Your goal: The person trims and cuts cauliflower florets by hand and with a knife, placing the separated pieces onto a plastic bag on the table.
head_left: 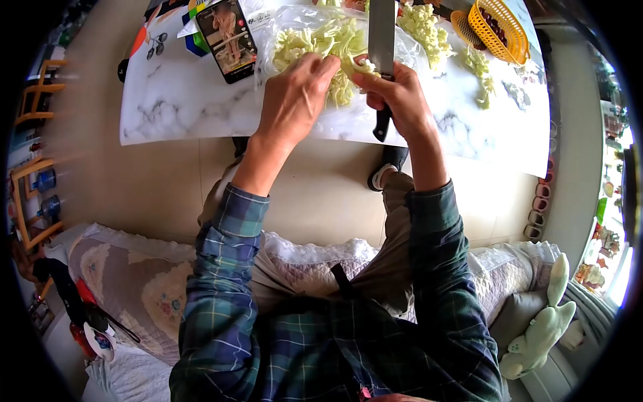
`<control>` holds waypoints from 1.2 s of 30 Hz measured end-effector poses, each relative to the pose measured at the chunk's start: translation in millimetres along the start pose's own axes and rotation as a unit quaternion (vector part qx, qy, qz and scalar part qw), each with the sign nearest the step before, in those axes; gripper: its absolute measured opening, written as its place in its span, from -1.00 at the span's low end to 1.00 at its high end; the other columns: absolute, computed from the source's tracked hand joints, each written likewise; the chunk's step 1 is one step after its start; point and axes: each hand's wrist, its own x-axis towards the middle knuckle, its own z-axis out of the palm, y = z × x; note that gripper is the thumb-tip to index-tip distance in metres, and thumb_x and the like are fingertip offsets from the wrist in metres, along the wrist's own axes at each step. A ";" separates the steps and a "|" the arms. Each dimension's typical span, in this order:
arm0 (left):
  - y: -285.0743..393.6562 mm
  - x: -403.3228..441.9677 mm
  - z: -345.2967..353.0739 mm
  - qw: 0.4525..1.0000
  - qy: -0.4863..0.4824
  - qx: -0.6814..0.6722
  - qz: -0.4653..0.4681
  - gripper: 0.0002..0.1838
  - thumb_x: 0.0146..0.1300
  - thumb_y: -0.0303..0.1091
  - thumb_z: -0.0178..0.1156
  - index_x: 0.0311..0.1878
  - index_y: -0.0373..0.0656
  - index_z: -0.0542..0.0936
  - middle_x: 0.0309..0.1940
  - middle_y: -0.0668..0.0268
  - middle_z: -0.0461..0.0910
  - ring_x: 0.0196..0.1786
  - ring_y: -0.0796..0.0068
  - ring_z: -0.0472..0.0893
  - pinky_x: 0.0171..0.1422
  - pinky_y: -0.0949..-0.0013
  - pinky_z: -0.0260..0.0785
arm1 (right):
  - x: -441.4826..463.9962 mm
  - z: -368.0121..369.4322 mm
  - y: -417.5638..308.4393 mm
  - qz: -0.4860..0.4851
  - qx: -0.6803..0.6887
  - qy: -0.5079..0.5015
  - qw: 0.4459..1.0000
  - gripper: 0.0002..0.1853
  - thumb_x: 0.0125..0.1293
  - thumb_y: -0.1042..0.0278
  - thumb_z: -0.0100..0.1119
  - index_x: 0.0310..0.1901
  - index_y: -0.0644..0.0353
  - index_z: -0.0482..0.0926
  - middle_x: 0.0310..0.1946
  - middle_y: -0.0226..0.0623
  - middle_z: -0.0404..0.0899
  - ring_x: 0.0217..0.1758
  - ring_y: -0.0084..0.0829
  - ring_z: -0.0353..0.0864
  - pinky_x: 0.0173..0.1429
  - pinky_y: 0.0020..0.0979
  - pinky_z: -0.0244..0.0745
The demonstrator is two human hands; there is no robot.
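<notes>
My right hand is closed round a kitchen knife, its wide blade pointing away from me and the black handle end sticking out below my fingers. My right thumb also presses against a pale cauliflower piece. Close by on the left, my left hand is curled shut, its fingertips pinching at the cauliflower between the hands; my knuckles partly hide the grip. Under both hands, a heap of cut pale-green cauliflower lies on a clear plastic bag.
On the marble-patterned table a phone stands propped at left. More cauliflower lies right of the blade, with a stray stem piece beyond. A yellow basket with dark red fruit sits far right. The table's front edge is near my wrists.
</notes>
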 end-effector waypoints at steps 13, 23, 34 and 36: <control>-2.5 7.3 -2.8 0.955 0.071 -0.255 -0.135 -0.77 0.35 -0.37 0.19 0.04 -0.16 0.62 -0.14 0.30 0.61 -0.31 0.61 0.56 -0.30 0.56 0.42 | -1.5 -16.0 -1.2 0.070 0.093 -0.009 0.993 -0.69 0.26 0.29 0.24 -0.12 0.39 0.54 -0.52 -0.43 0.36 -0.57 -0.66 0.28 -0.49 -0.59 0.22; -4.2 1.1 1.3 0.748 0.006 -0.569 -0.342 -0.77 0.33 -0.26 0.24 -0.12 -0.24 0.65 -0.37 0.40 0.63 -0.37 0.68 0.55 -0.27 0.60 0.40 | -5.7 -6.8 -2.2 0.022 -0.030 -0.048 0.998 -0.69 0.23 0.24 0.30 -0.15 0.32 0.58 -0.49 -0.45 0.45 -0.52 -0.66 0.33 -0.42 -0.61 0.28; -1.0 0.5 14.0 0.945 0.106 -0.268 -0.154 -0.68 0.27 -0.38 0.27 0.09 -0.16 0.59 0.07 0.27 0.41 -0.35 0.62 0.50 -0.28 0.53 0.46 | 0.6 -10.1 7.4 0.068 0.269 -0.027 0.960 -0.75 0.41 0.28 0.15 -0.14 0.33 0.43 -0.41 -0.43 0.27 -0.48 -0.63 0.22 -0.47 -0.57 0.21; 3.4 1.2 11.4 0.930 0.047 -0.324 -0.168 -0.73 0.29 -0.36 0.26 0.03 -0.22 0.61 -0.01 0.31 0.51 -0.30 0.64 0.52 -0.15 0.58 0.47 | 0.4 -6.4 8.4 0.071 0.274 -0.032 0.959 -0.75 0.41 0.27 0.14 -0.16 0.31 0.41 -0.41 -0.43 0.26 -0.48 -0.63 0.23 -0.47 -0.57 0.21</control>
